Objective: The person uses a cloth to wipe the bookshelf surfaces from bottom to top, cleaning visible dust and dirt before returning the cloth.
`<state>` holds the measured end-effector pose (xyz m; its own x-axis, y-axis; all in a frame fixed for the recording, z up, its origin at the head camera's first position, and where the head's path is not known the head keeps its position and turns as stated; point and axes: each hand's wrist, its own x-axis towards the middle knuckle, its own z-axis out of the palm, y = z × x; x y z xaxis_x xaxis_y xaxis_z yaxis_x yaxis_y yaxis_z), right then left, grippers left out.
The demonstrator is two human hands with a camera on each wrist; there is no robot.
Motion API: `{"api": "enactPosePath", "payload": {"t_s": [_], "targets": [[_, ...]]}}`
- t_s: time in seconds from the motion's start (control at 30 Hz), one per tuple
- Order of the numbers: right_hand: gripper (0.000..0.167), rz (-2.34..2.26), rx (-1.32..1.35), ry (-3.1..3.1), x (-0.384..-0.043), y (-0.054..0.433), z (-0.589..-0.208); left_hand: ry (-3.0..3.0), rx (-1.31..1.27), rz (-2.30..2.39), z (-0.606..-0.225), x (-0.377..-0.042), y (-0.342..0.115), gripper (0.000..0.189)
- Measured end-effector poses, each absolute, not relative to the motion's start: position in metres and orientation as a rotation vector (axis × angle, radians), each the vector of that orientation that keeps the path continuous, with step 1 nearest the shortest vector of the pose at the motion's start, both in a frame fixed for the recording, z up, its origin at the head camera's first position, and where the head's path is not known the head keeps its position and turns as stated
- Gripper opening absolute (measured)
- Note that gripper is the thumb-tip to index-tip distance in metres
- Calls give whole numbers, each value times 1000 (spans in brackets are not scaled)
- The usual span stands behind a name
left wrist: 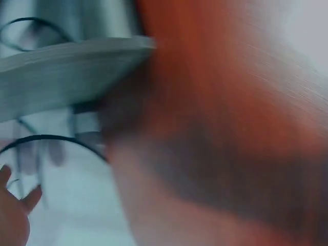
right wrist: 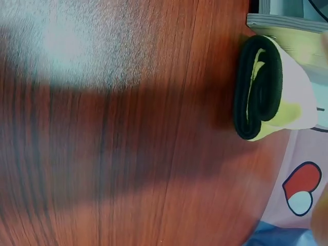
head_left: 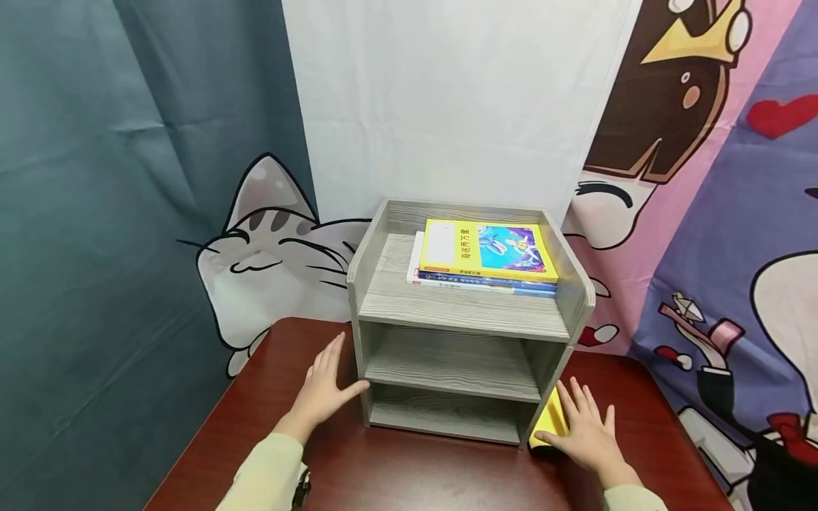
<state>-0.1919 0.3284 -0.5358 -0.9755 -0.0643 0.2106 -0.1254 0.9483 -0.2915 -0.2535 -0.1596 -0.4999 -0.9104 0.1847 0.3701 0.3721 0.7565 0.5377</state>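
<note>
A small grey wood-grain shelf unit [head_left: 460, 312] stands on the table, with a top and two lower levels. To its left my left hand [head_left: 322, 389] is held out, fingers spread and thumb toward the side panel, holding nothing. On the other side my right hand [head_left: 586, 433] spreads its fingers near the unit's right panel, overlapping a yellow folded cloth [head_left: 549, 420] with a dark edge. In the right wrist view this folded cloth [right wrist: 297, 95] rests on the table against the shelf's side. The left wrist view is blurred; fingers [left wrist: 32, 199] show at its lower left.
Several books [head_left: 486, 248] lie stacked on the top level, a yellow one uppermost. Both lower levels show bare boards. The dark red wooden table [head_left: 409, 475] ends near printed cloth backdrops [head_left: 268, 270] at the back and sides.
</note>
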Motion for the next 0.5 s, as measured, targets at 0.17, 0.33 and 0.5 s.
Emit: {"api": "enactPosePath", "payload": {"t_s": [0.17,0.33,0.5], "targets": [[88,555,90,-2984,-198,328,-534,-2513,-489,-1249,-458,-256,-157,85],[67,653,-3,-3035,-208,325,-533,-2333,-637,-1390,-421,-260,-148,73],[59,705,-49,-3018,-217,311,-537,-2440,-448,-1285,-399,-258,-138,83]]}}
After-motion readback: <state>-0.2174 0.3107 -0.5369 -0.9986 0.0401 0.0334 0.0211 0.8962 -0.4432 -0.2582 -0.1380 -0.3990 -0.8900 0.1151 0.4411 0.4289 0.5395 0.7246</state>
